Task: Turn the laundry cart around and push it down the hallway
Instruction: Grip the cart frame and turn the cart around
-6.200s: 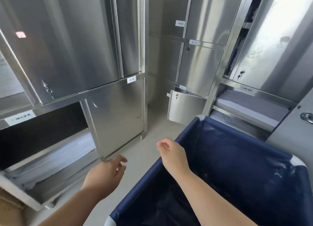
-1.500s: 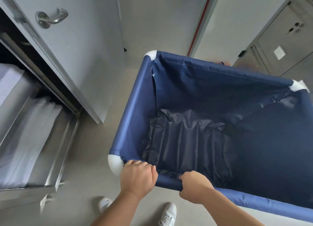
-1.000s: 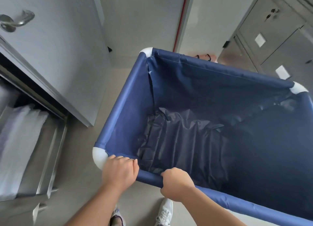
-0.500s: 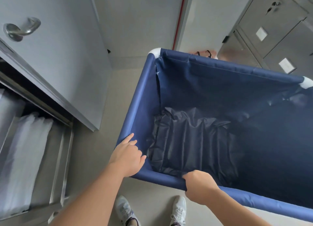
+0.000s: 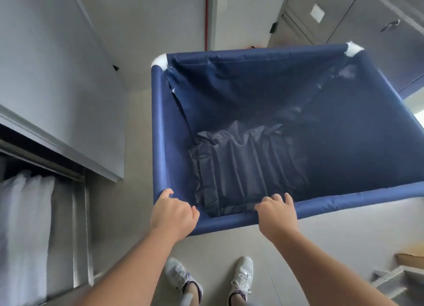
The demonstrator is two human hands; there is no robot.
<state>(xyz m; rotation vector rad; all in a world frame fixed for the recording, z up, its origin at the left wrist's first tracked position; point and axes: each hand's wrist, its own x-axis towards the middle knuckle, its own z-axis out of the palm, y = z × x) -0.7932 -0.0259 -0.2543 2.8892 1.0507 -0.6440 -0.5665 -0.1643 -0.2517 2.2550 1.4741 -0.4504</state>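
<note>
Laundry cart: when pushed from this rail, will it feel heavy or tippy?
Probably light: the laundry cart holds only its crumpled liner. The cloth walls look floppy, so both hands, left hand and right hand, grip the stiffer padded rail.

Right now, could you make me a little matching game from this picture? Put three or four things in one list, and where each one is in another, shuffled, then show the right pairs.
Things:
1. left hand
2. right hand
3. white folded linen
4. white sneakers

Places:
A. on the floor, below the laundry cart
B. on the near rail, partway along it
C. at the cart's near left corner
D. in the open cabinet on the left

Pairs: 1-C, 2-B, 3-D, 4-A
</note>
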